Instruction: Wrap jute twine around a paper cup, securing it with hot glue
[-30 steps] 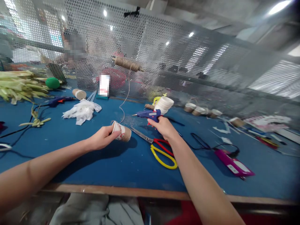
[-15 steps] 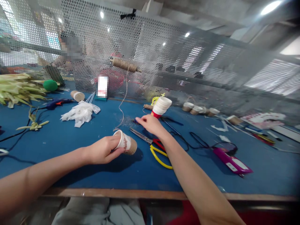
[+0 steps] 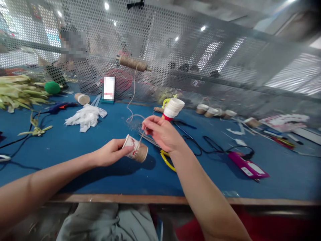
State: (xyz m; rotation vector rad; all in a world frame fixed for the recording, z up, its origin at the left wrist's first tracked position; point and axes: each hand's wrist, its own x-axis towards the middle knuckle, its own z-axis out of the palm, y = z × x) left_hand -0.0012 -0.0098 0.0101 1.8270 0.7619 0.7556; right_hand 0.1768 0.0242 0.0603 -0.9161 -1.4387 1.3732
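Paper cup [image 3: 140, 153] is located at the centre of the frame, raised over the blue table [image 3: 100, 180], its lower wall wrapped in twine. Your left hand [image 3: 111, 153] grips it at the mouth end, thumb pressed on the printed outer wall; the placement of the other fingers is hidden.

Note the alignment: the cup's long axis slopes from the mouth at upper left to the base at lower right. The wrapped base therefore points away from your left palm and lies below and to the left of your right hand [image 3: 162, 132]. The left hand is the nearer, being in contact; the right is near but apart.

Your right thumb and fingers are pinched together on the twine [image 3: 140, 138]. A short length runs from that pinch down to the cup's side, meeting it near the upper edge of the wrapping. A strand from the roll [image 3: 132, 63] at upper centre drops to the table and leads toward the same hand. Scissors [image 3: 167, 162] lie partly hidden beneath your right hand.
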